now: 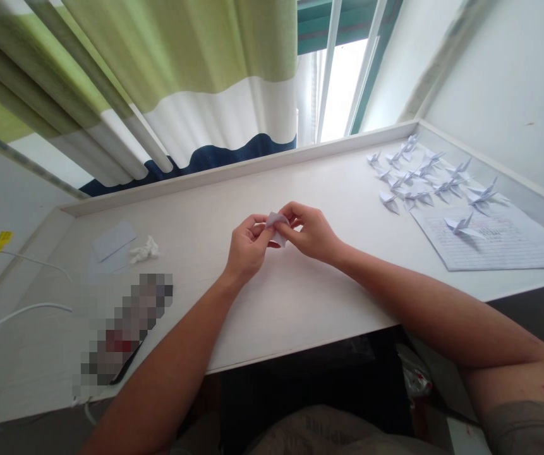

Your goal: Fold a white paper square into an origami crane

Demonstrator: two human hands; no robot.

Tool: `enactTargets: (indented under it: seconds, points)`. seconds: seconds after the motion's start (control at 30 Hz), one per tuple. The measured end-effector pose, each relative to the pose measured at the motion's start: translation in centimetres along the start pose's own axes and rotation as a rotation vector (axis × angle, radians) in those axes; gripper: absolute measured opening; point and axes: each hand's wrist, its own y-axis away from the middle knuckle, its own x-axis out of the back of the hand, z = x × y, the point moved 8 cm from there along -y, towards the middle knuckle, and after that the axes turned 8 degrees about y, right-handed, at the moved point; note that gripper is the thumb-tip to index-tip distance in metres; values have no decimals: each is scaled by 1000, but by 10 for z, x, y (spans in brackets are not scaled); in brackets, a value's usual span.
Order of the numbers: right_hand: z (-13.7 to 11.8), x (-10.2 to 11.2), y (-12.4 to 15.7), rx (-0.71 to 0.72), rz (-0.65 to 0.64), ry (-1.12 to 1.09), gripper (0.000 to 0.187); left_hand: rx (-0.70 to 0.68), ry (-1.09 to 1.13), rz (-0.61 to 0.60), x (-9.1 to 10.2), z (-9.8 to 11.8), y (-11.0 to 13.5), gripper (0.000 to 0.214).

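Note:
A small folded piece of white paper [276,226] is pinched between both my hands above the middle of the white desk [300,297]. My left hand [247,248] grips its left side with thumb and fingers closed. My right hand [310,232] holds its right side, fingers curled over the top edge. Most of the paper is hidden by my fingers.
Several folded paper cranes [418,177] stand at the far right, one crane [461,224] on a lined sheet [499,243]. Loose white sheets [110,243] and a crumpled scrap [145,251] lie at the left, near a blurred object [124,328] and white cables [11,313]. A curtain [158,82] hangs behind.

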Motion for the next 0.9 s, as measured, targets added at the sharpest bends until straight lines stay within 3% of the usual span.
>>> enactTargets:
  seconds: [0.2,0.37,0.63,0.9]
  points:
    - [11,1,-2,-126,23,-185,15,127,159,-68,-1,-5,-1,45]
    - [13,-4,-2,-172,-18,-353,25,60,92,-71,0,-5,-3,53]
    - [17,-13,-1,-231,-92,-343,42,-34,9,-18,3,-7,-3,53]
    - [26,-11,-2,-262,-67,-389,41,53,29,-107,-6,-11,0,54]
